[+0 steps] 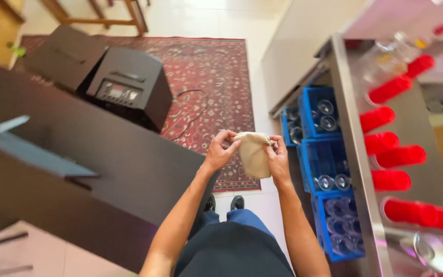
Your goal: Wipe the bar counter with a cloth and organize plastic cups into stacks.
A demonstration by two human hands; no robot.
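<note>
A beige cloth (254, 154) hangs in front of me at waist height, above the floor. My left hand (221, 150) pinches its top left corner. My right hand (279, 156) grips its right edge. Both arms reach forward from my body, and my dark shoes show on the tiles below. The cloth is folded or bunched, with its lower end hanging free.
A dark counter (78, 169) with a black printer-like machine (129, 92) fills the left. At right, a steel counter (355, 154) carries rows of red cups (393, 154); blue crates of glasses (329, 169) stand beneath. A patterned red rug (206, 72) lies ahead.
</note>
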